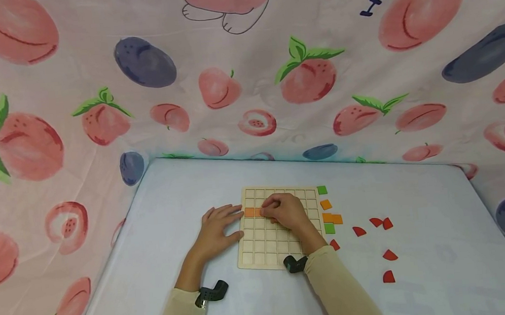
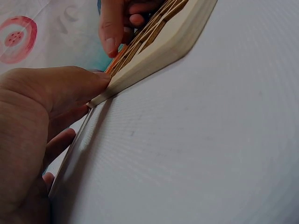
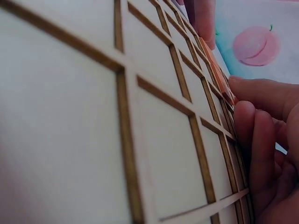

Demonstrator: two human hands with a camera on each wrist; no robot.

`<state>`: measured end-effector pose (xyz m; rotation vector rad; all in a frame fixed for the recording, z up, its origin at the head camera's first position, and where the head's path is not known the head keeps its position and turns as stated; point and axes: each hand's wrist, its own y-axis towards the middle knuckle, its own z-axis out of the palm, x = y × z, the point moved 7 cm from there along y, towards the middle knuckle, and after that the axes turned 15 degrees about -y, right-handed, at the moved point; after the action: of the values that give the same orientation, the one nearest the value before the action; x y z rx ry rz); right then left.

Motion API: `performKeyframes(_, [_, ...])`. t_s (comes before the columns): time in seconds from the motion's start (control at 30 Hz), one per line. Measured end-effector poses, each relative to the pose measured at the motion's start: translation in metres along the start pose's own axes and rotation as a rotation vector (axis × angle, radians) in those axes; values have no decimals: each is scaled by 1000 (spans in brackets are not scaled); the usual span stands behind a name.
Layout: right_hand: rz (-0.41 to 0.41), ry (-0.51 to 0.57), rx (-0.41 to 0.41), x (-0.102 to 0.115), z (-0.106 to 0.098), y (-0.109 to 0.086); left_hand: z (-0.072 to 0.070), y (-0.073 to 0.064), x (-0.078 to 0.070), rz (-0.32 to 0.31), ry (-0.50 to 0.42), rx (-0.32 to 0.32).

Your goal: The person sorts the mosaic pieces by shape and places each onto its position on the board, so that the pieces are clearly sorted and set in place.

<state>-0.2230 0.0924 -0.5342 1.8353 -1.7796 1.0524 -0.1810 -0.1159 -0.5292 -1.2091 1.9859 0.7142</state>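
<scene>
A square wooden grid board [image 1: 260, 259] lies on the table, with two orange square tiles side by side at its left edge. My left hand [image 1: 217, 229] rests beside the board, fingers extended and fingertips at its left edge; in the left wrist view the thumb touches the board's side. Over the board, my right hand [image 1: 287, 213] has its thumb and fingers bent together at the second orange tile [image 1: 258, 212], pinching it at its cell. The right wrist view shows the orange tile [image 3: 218, 70] under those fingertips. The first orange tile [image 1: 249, 212] sits in the row's leftmost cell.
Along the board's right side lie green squares [image 1: 322, 190] and several orange squares [image 1: 337, 219]. Farther right, several red quarter-circle pieces [image 1: 390, 255] are scattered. One red piece [image 1: 334, 244] lies close to my right forearm. A fruit-patterned cloth [image 1: 255, 78] hangs behind the table.
</scene>
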Motion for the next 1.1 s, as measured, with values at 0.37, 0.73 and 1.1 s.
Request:
performKeyframes(0.37, [-11, -29, 18, 2, 0, -2, 0, 0, 0, -4, 5, 2])
performKeyframes(0.73, [-23, -40, 24, 2, 0, -2, 1, 0, 2, -13, 17, 5])
performKeyframes(1.1, [-41, -68, 17, 1, -1, -1, 1, 0, 1, 20, 7, -11])
